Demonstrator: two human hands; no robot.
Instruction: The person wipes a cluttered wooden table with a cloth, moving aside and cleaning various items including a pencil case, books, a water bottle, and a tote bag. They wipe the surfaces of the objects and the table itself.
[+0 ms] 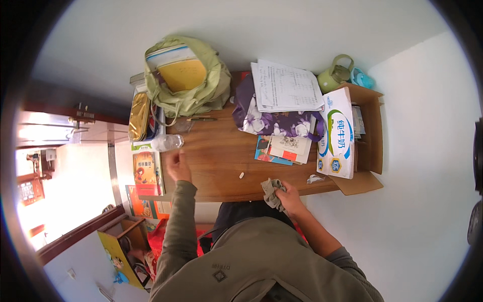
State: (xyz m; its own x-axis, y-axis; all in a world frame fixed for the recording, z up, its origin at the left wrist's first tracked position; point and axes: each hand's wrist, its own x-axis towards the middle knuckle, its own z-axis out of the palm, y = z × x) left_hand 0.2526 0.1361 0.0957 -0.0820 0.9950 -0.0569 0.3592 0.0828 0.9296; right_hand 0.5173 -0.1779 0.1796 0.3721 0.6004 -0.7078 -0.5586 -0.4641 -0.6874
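My right hand [291, 198] grips a crumpled grey-green cloth [273, 192] at the near edge of a wooden desk [215, 162]. Over the desk's left part is my left hand [179, 166], its fingertips close to a clear plastic bottle [174, 142] lying on its side; whether they touch it, I cannot tell. The fingers look partly curled and their grip is unclear. A small white object [241, 175] rests on the wood between my hands. To the right of the cloth lies a crumpled white scrap [314, 179].
Behind stand a green bag [211, 87] with books and a purple floral bag [256, 117] under papers [288, 87]. A cardboard box [373, 132] occupies the right end beside a green flask [332, 79]. Books [145, 170] and a gold pencil case [139, 117] line the left edge.
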